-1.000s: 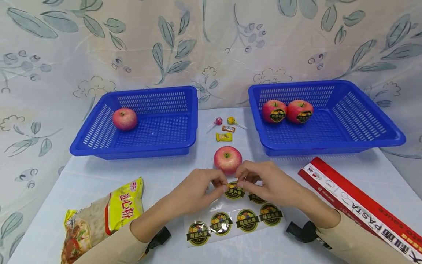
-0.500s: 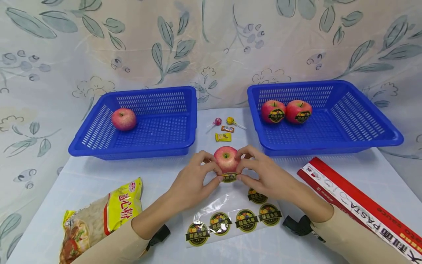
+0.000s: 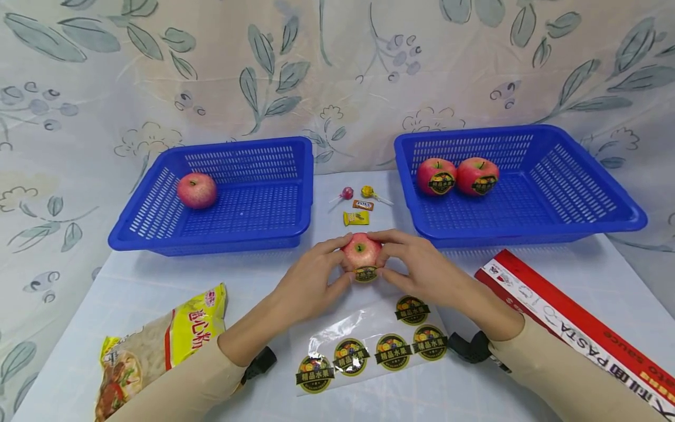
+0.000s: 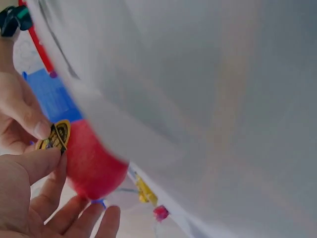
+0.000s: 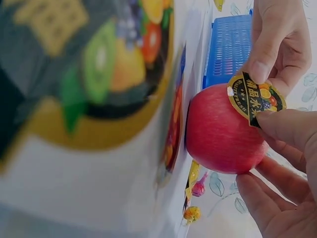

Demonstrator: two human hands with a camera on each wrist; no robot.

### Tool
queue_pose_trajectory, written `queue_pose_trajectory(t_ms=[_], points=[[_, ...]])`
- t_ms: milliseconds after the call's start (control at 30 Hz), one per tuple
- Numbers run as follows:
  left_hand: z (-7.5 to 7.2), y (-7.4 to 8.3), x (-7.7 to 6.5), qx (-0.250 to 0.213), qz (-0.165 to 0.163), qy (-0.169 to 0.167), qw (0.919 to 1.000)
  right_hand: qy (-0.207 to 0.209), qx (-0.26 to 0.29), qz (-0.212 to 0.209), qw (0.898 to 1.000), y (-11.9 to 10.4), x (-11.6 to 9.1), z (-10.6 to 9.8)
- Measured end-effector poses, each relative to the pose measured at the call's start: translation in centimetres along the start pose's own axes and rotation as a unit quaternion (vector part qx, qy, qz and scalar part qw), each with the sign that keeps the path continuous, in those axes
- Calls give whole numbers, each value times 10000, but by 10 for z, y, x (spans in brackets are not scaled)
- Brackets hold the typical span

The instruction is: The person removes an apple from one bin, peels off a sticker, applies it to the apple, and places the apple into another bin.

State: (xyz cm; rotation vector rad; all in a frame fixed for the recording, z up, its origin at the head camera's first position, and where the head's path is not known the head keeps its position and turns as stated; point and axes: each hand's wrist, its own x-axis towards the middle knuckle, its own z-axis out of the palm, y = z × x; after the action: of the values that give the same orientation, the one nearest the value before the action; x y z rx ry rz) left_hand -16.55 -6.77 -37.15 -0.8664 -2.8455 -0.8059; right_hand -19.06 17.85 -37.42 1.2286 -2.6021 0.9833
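A red apple (image 3: 361, 249) sits mid-table between the two hands. On its near side is a round black and gold fruit sticker (image 3: 365, 273). My left hand (image 3: 311, 278) pinches one end of this sticker (image 4: 57, 135) between thumb and index finger, its other fingers along the apple's side. My right hand (image 3: 422, 266) pinches the opposite end of the label, with fingers also touching the apple (image 5: 223, 134). The middle of the label lies against the skin. Just nearer lies a clear sheet (image 3: 377, 319) bearing several like stickers.
A blue basket (image 3: 248, 239) at back left holds one apple (image 3: 197, 190). Another basket (image 3: 532, 234) at back right holds two labelled apples (image 3: 477, 176). Small sweets (image 3: 356, 218) lie between them. A noodle bag (image 3: 163, 351) is left, a red pasta box (image 3: 575, 334) right.
Both hands lifted a sticker off the sheet and carried it forward to the apple's near side. Their fingers have since spread round the apple.
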Motion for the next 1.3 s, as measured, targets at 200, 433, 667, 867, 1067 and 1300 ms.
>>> queue_pose_trajectory(t_ms=[200, 433, 667, 867, 1067, 1300], points=[[-4, 0, 4, -79, -109, -161, 9998, -119, -78, 89, 9999, 1, 2, 1], [-5, -1, 8, -9, -45, -104, 9999, -98, -186, 137, 9997, 1, 4, -1], [-6, -1, 10, 76, 25, -50, 10000, -85, -178, 267, 9994, 0, 6, -2], [-6, -2, 12, 117, 58, -3, 9999, -83, -118, 372, 9992, 2, 5, -1], [-8, -3, 13, 119, -18, -5, 9999, -10, -40, 308, 9995, 3, 5, -1], [-7, -5, 16, 189, 101, -34, 9998, 63, 111, 182, 9998, 5, 9, 1]])
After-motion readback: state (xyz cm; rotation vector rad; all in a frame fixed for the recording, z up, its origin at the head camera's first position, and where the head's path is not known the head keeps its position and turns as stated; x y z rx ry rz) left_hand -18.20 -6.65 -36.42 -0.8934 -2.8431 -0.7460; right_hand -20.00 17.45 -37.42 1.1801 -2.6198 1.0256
